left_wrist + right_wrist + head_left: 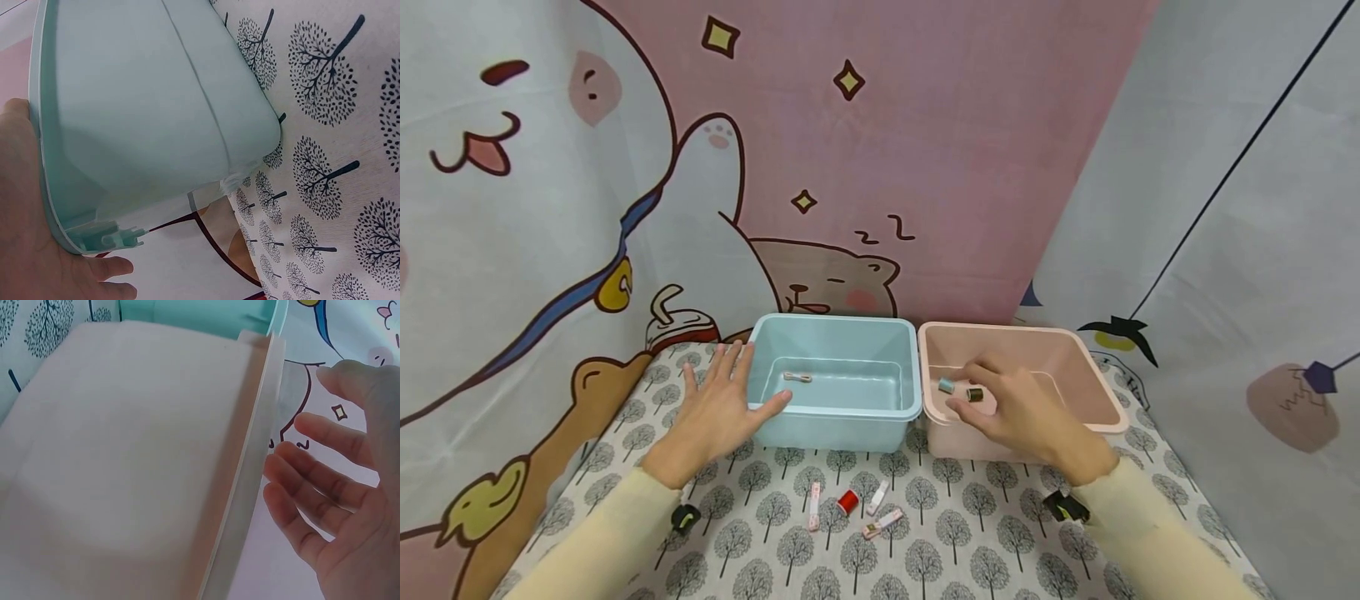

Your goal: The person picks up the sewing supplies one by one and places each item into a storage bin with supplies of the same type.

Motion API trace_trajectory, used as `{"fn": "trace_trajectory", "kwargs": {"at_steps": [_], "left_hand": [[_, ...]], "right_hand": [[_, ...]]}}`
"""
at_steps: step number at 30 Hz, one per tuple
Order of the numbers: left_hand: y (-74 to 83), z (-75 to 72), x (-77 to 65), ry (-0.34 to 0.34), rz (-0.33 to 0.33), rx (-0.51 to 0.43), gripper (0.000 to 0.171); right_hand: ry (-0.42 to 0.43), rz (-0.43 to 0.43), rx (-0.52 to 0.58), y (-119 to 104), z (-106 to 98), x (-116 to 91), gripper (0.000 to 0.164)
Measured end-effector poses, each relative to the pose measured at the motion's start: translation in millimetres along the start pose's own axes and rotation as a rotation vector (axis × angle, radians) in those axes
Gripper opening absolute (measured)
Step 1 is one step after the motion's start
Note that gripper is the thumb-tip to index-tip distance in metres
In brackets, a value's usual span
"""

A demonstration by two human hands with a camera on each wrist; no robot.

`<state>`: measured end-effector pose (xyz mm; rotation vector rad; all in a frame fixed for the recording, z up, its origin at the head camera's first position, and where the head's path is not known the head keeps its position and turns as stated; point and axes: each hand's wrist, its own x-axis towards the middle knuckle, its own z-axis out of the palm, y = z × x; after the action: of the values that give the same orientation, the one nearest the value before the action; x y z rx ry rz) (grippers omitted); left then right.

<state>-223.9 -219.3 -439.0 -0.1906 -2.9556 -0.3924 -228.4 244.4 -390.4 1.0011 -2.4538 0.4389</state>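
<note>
Teal spool [946, 386] and dark green spool [974, 394], two stubby thread cylinders, show on my head feed between four and five o'clock, within the outline of the pink bin [955, 437]; I cannot tell whether they touch its floor. At eight o'clock I have the left grip [722, 408], a bare hand with fingers spread, grasping nothing, laid against the rim of the blue bin [835, 432]. That bin, at seven, is smooth glossy plastic with rounded corners and a rolled lip; a slim pale piece [797, 377] lies on its floor. Around six, the surface [970, 571] wears a matte cloth printed with grey, dotted-leaf trees. Scattered there I see a narrow patterned strip [814, 506], a red spool [847, 502] on its side, a small white strip [877, 497] and a speckled strip [882, 523]. At four, the pink bin is plastic of the same rounded oblong form. Over its near edge reaches the right grip [1026, 408], thumb and fingers parted and softly bent, released as far as I can see, both spools showing in the gap between thumb and forefinger.
</note>
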Motion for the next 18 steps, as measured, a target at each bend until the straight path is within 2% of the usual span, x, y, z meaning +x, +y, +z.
{"fn": "trace_trajectory", "kwargs": {"at_steps": [4, 6, 13, 18], "left_hand": [[0.4, -0.8, -0.7, -0.001, 0.000, -0.001, 0.123], [0.4, -0.7, -0.9, -0.001, 0.000, -0.001, 0.123], [0.5, 0.1, 0.4, -0.003, -0.001, -0.003, 0.123], [0.1, -0.1, 0.7, -0.003, -0.001, -0.006, 0.123]], "right_hand": [[0.078, -0.095, 0.033, -3.2, 4.3, -3.3, 0.034], [0.090, -0.118, 0.068, -5.8, 5.5, -4.8, 0.034], [0.083, -0.102, 0.014, -17.9, 5.4, -10.7, 0.038], [0.103, -0.127, 0.021, -24.2, 8.6, -14.7, 0.035]]}}
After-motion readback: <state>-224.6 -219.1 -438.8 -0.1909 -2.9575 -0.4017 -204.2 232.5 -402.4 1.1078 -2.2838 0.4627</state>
